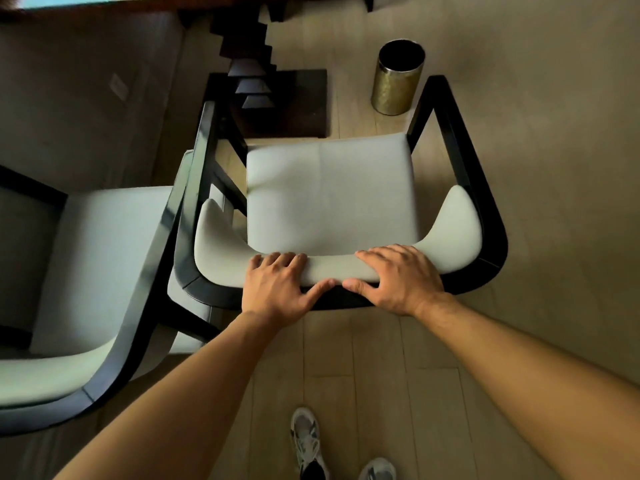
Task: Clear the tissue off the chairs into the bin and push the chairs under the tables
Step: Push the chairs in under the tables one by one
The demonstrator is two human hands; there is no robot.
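A black-framed chair [332,188] with a pale padded seat and curved backrest stands in front of me, facing the table. My left hand [277,289] and my right hand [398,278] both grip the top of its backrest, fingers curled over the pad and thumbs on the black frame. Its seat is bare, with no tissue on it. A second chair [93,271] of the same kind stands at the left, its seat bare too. A round brass-coloured bin [398,77] with a dark inside stands on the floor beyond the chair's right arm.
The table's dark stepped pedestal [256,74] and square base plate [298,102] lie just ahead of the chair's front. The table edge [104,3] runs along the top. Pale wooden floor surrounds everything. My shoes [308,441] are below.
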